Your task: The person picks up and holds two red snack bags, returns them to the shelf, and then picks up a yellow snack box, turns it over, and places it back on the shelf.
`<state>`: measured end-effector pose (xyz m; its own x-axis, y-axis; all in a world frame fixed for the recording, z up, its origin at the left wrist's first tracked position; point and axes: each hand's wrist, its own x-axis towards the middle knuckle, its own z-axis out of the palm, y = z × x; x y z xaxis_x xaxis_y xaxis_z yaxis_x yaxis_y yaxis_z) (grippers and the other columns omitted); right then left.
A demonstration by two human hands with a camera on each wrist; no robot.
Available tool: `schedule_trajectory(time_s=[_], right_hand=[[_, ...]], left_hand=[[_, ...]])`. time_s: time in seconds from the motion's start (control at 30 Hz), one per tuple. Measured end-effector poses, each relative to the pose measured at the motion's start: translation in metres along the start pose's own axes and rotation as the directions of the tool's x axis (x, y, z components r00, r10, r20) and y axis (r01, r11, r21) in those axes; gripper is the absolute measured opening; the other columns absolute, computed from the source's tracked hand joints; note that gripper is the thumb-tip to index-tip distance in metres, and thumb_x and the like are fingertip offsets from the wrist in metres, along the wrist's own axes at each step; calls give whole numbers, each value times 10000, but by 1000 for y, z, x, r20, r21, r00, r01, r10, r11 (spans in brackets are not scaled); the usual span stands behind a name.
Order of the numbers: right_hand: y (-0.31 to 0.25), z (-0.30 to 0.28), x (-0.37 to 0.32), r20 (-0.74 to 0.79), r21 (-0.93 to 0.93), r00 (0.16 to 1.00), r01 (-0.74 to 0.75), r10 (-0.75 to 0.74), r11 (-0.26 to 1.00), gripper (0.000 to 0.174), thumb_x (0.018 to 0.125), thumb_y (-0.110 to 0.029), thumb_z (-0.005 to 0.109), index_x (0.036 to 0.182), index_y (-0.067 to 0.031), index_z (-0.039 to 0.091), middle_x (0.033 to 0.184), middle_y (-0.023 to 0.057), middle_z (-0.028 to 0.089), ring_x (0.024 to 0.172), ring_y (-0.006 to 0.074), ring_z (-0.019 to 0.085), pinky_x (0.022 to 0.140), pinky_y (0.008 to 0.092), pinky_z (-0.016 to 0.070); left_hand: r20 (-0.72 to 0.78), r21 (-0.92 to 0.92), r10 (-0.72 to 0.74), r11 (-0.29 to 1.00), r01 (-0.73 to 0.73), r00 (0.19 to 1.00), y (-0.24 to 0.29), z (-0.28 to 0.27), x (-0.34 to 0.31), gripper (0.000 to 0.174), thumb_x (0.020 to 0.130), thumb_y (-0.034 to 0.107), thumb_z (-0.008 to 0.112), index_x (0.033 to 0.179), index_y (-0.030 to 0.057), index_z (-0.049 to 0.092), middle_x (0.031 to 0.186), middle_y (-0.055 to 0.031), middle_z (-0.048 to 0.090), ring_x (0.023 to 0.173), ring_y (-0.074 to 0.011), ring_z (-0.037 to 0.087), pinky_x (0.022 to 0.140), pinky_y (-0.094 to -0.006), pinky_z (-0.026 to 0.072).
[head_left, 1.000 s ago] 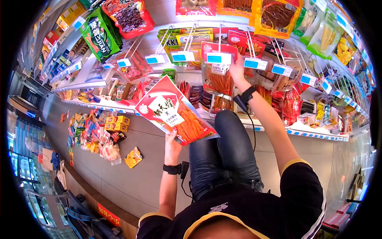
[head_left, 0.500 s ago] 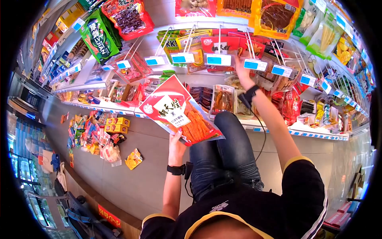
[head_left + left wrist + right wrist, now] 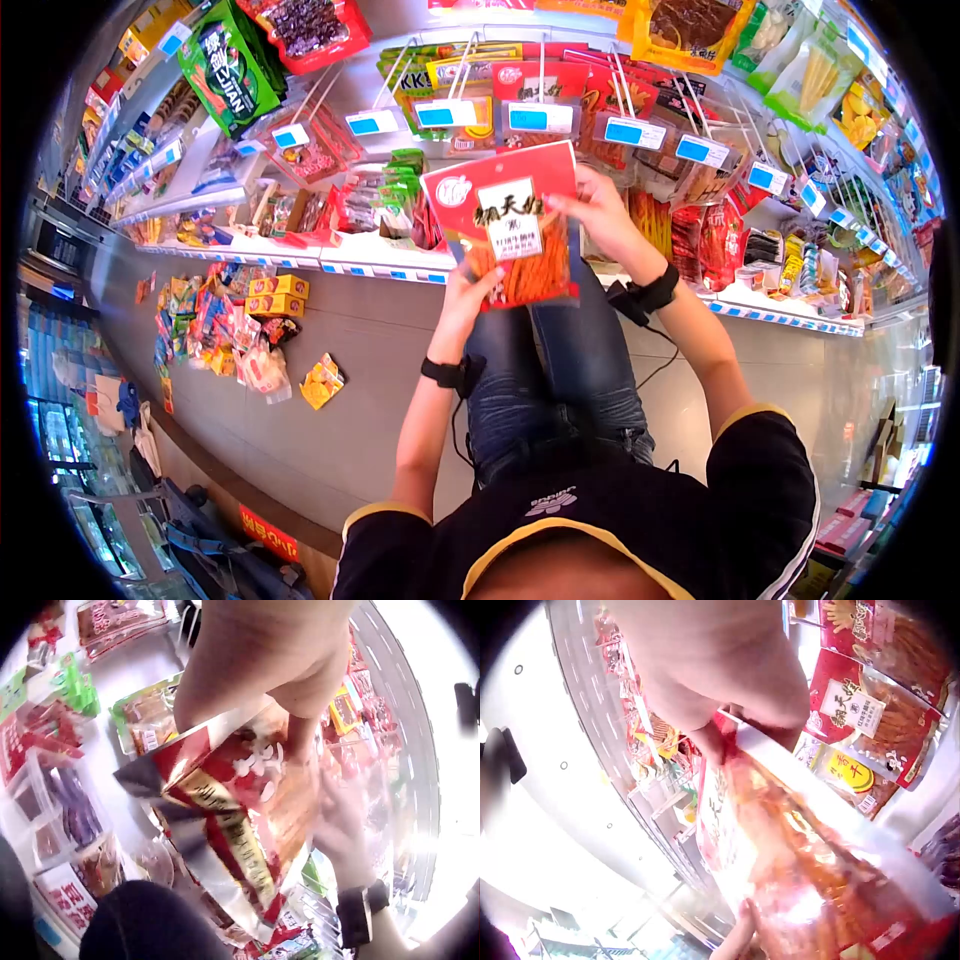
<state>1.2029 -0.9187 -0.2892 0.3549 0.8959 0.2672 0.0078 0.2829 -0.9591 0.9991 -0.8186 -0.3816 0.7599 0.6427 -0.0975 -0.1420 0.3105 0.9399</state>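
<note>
Both hands hold a red snack packet (image 3: 510, 225) with a white label and orange strips inside, in front of the shelf. The left hand (image 3: 465, 300) grips its lower left edge, thumb on the front. At the upper right side the right hand (image 3: 605, 215) pinches it, thumb over the front. In the left wrist view the left hand (image 3: 262, 660) holds the packet (image 3: 240, 817), whose back shows, and the right hand (image 3: 341, 825) is beyond it. From the right wrist, the right hand (image 3: 720, 667) pinches the packet's (image 3: 802, 855) top edge.
Packets hang on hooks behind price tags (image 3: 541, 118), a similar red packet (image 3: 540, 82) among them. Below runs a lower shelf edge (image 3: 385, 272) with more packs. Snack bags and yellow boxes (image 3: 277, 295) lie on the floor at left, beside a single orange bag (image 3: 322, 381).
The right hand has come down from the hooks to the packet in the left hand. That packet has moved up and right and turned more upright. The view has shifted slightly.
</note>
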Motion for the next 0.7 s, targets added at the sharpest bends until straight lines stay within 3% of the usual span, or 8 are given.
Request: schedule_trajectory(time_s=[0.07,0.17,0.2,0.3,0.4,0.53,0.6,0.7], right_hand=[[6,-5,3,-83,10,996,-19,20,1000,272,837,-28,591,1106,-12,557,981,37,635,854,94,585,753,246,471],[12,-9,-1,-111,-24,994,-4,1,1000,215,846,-22,576,1059,3,568,960,45,639,821,92,590,745,248,477],[16,-10,-1,-104,-68,994,39,-45,997,225,846,-16,576,1069,2,559,957,49,637,811,93,590,736,245,477],[26,-5,-6,-144,-80,989,30,-42,996,226,846,-9,574,1070,7,551,946,45,635,816,93,589,731,241,479],[27,7,-3,-163,-111,982,81,-99,990,223,842,-4,581,1062,10,552,931,44,634,801,96,591,704,240,486],[17,1,-3,-261,-104,964,30,-57,994,226,832,-3,598,1054,6,555,934,44,634,782,101,597,681,248,499],[8,-1,-10,-268,-82,964,-25,2,996,229,827,-4,607,1051,2,557,944,49,635,774,104,600,672,252,504],[5,-5,-17,-326,38,943,81,-64,996,244,823,1,608,1062,1,558,957,51,637,800,103,603,697,249,505]], left_hand=[[23,64,54,996,-56,998,9,-1,11,222,823,70,642,1035,30,593,853,4,615,710,-75,549,653,-233,450],[-12,54,226,973,-225,974,14,-8,19,236,836,41,609,1068,12,578,954,-25,630,877,-89,567,789,-231,437],[-11,9,198,980,-198,980,17,-13,18,226,840,29,597,1064,12,576,974,-27,626,915,-89,556,821,-230,421],[-13,45,219,975,-218,976,17,-17,28,217,834,26,604,1049,8,577,966,-30,636,873,-95,577,795,-232,440],[-12,28,338,941,-338,941,33,-3,45,214,823,11,615,1034,7,580,977,-38,641,885,-90,581,796,-240,449],[36,119,426,896,-427,904,62,13,69,188,800,30,657,979,-15,624,891,-51,672,776,-80,616,694,-224,490],[82,137,367,917,-375,927,71,20,71,185,797,43,665,967,-20,630,887,-54,672,778,-78,614,692,-225,491],[97,141,306,938,-317,947,73,28,72,187,795,69,675,958,-16,636,867,-53,672,762,-74,612,683,-223,491]])
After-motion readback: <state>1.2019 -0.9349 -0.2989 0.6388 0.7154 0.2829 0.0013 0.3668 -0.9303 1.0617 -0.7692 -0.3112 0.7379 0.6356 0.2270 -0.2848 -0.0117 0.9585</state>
